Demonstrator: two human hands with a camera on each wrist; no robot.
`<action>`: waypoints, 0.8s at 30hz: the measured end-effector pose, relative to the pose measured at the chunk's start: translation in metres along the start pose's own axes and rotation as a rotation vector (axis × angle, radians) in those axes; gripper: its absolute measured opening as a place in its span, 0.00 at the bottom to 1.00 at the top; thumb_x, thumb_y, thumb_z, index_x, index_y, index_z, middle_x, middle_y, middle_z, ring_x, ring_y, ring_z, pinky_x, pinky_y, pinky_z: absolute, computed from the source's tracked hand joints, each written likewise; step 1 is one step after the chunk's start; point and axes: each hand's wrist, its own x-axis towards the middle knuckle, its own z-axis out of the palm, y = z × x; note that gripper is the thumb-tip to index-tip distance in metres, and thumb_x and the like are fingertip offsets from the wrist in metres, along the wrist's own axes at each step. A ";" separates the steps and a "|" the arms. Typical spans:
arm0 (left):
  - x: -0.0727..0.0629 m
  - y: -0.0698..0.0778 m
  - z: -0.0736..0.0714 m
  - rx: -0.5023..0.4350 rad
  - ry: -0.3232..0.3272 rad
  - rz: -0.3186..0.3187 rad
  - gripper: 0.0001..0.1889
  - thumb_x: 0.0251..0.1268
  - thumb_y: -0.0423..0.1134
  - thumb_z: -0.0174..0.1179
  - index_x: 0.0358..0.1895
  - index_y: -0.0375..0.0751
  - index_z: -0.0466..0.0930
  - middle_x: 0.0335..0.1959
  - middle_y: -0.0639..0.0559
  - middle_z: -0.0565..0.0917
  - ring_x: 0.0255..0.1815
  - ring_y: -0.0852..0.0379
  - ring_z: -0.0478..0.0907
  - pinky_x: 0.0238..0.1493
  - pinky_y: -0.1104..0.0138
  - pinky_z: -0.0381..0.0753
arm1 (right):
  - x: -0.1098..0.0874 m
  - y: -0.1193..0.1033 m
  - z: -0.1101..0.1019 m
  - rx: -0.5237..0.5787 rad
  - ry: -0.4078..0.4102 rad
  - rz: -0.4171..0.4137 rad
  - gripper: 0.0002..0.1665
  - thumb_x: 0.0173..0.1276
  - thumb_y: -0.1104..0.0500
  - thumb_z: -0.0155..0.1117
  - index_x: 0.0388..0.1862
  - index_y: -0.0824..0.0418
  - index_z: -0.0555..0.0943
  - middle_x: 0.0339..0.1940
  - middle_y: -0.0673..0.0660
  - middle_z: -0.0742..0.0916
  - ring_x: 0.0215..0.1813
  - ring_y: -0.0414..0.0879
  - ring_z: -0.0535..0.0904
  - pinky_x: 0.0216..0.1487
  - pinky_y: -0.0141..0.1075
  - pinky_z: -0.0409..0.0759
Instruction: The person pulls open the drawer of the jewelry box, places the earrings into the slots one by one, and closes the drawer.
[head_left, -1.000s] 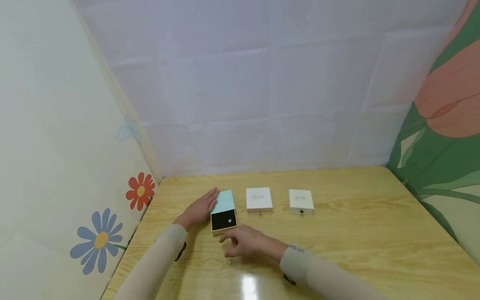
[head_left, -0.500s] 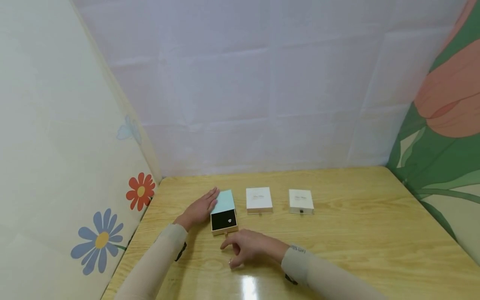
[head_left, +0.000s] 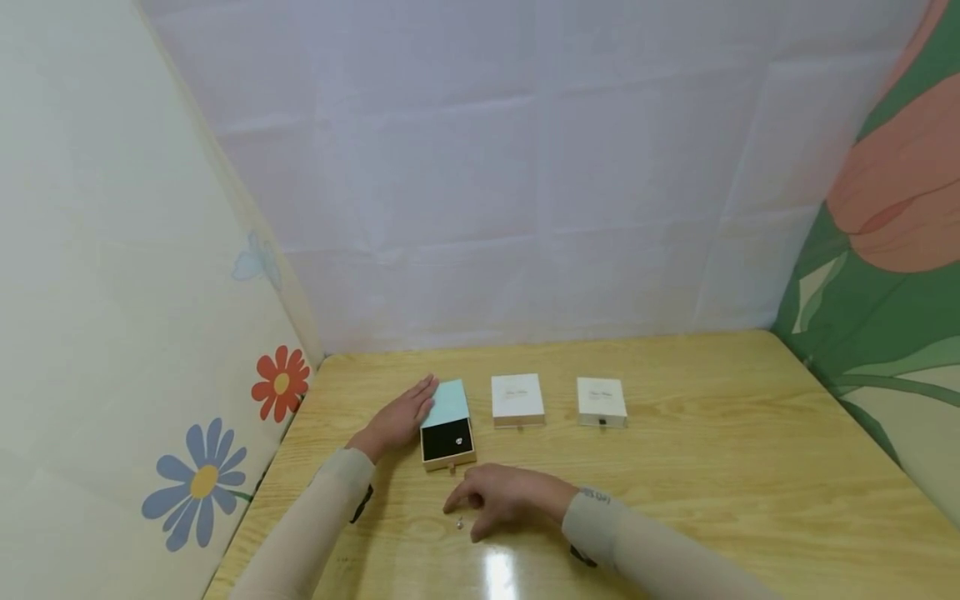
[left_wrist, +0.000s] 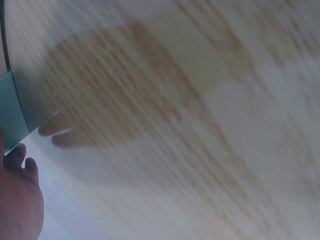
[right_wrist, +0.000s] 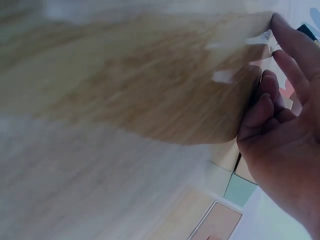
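A mint-lidded drawer box (head_left: 448,404) stands on the table with its black-lined drawer (head_left: 442,443) pulled out toward me. One small silver earring (head_left: 459,442) sits on the lining. My left hand (head_left: 397,418) rests along the box's left side, fingers fairly straight and touching the lid's edge. Just in front of the drawer is my right hand (head_left: 498,498), thumb and index finger spread apart. A second small, shiny earring-like piece (head_left: 460,523) lies on the tabletop between those two fingertips. In the right wrist view, the shiny piece (right_wrist: 267,36) shows between thumb and index, the other fingers curled.
To the right of the mint box stand a white box (head_left: 517,396) and a cream box (head_left: 602,398), both closed. Behind the wooden table (head_left: 712,467) hangs a pale cloth, and flower-printed panels flank both sides.
My right hand has drawn back from the drawer's front toward me, uncovering its pull tab. Its thumb passed over the small shiny piece, which shows again between the fingertips. The left hand stays put.
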 end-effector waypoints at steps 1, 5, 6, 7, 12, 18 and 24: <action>0.000 0.000 0.000 -0.001 0.003 0.002 0.30 0.86 0.51 0.32 0.82 0.42 0.49 0.83 0.46 0.50 0.83 0.48 0.50 0.81 0.53 0.55 | 0.000 0.000 0.000 -0.002 0.004 -0.003 0.29 0.59 0.54 0.78 0.61 0.41 0.85 0.31 0.41 0.77 0.33 0.33 0.69 0.33 0.25 0.72; 0.000 -0.001 0.001 -0.002 0.005 0.001 0.30 0.86 0.51 0.32 0.82 0.43 0.49 0.83 0.47 0.50 0.83 0.49 0.50 0.81 0.53 0.55 | 0.002 -0.001 0.002 -0.012 0.025 -0.021 0.24 0.61 0.53 0.77 0.58 0.43 0.86 0.30 0.39 0.77 0.31 0.31 0.69 0.33 0.24 0.73; 0.000 -0.001 0.001 0.001 0.004 -0.002 0.30 0.86 0.52 0.31 0.82 0.43 0.48 0.83 0.47 0.49 0.83 0.49 0.49 0.81 0.53 0.55 | 0.003 -0.001 0.002 -0.012 0.033 -0.029 0.23 0.61 0.53 0.77 0.56 0.43 0.87 0.29 0.39 0.77 0.31 0.31 0.69 0.33 0.24 0.73; -0.001 0.000 0.001 -0.005 0.007 0.000 0.30 0.86 0.51 0.32 0.82 0.42 0.49 0.83 0.47 0.50 0.83 0.48 0.50 0.81 0.52 0.55 | 0.003 -0.001 0.003 -0.003 0.040 -0.034 0.21 0.61 0.54 0.77 0.55 0.44 0.88 0.29 0.39 0.77 0.31 0.30 0.70 0.33 0.24 0.74; -0.002 0.001 0.001 -0.025 0.011 0.008 0.30 0.87 0.50 0.33 0.82 0.40 0.49 0.83 0.45 0.50 0.82 0.46 0.50 0.80 0.51 0.54 | 0.005 -0.003 0.006 -0.003 0.078 -0.057 0.13 0.63 0.53 0.76 0.48 0.45 0.90 0.30 0.35 0.81 0.31 0.28 0.73 0.34 0.23 0.76; -0.003 0.002 0.000 -0.028 0.007 0.007 0.30 0.87 0.50 0.32 0.82 0.40 0.49 0.83 0.46 0.50 0.83 0.47 0.50 0.81 0.52 0.54 | 0.007 -0.005 0.006 -0.022 0.092 -0.044 0.10 0.63 0.52 0.75 0.44 0.44 0.91 0.31 0.33 0.84 0.31 0.28 0.75 0.34 0.22 0.77; -0.002 0.000 0.000 -0.036 0.007 0.008 0.30 0.87 0.51 0.32 0.82 0.41 0.49 0.83 0.46 0.50 0.83 0.47 0.49 0.81 0.51 0.54 | 0.009 -0.005 0.006 -0.041 0.093 -0.051 0.09 0.64 0.52 0.75 0.43 0.44 0.91 0.33 0.32 0.85 0.31 0.27 0.76 0.36 0.22 0.77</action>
